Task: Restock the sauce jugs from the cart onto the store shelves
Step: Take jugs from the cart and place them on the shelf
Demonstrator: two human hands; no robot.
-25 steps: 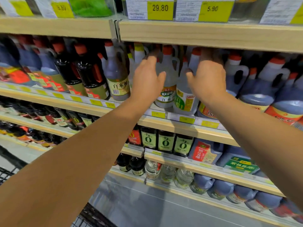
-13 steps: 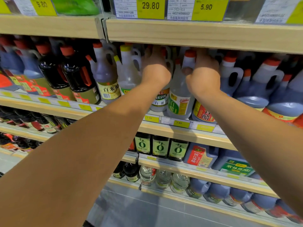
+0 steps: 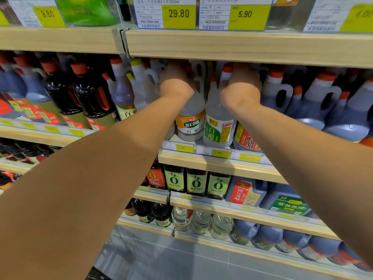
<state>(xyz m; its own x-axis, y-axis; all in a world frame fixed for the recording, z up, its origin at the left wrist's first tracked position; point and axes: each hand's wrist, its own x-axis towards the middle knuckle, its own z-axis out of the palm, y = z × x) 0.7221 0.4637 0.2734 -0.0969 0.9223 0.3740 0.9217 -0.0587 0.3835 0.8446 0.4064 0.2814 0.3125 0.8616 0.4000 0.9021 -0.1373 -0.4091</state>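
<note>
Two clear vinegar jugs stand side by side at the front of the middle shelf point(image 3: 218, 164). One has an orange label point(image 3: 189, 124), the other a green label point(image 3: 217, 130). My left hand point(image 3: 175, 81) lies over the top of the orange-label jug, its fingers hidden under the shelf board above. My right hand point(image 3: 240, 87) wraps the neck of the green-label jug just below its red cap, with the thumb on the left side. Both forearms stretch up from the bottom corners.
The upper shelf board point(image 3: 242, 45) hangs low over the jug caps. Dark soy bottles point(image 3: 88, 93) stand to the left and blue-grey jugs point(image 3: 323, 106) to the right. Lower shelves hold more bottles. A dark cart edge point(image 3: 96, 275) shows at the bottom.
Both hands have gone deeper under the upper shelf board, from open in front of the jugs to closed around their tops. My view has moved closer.
</note>
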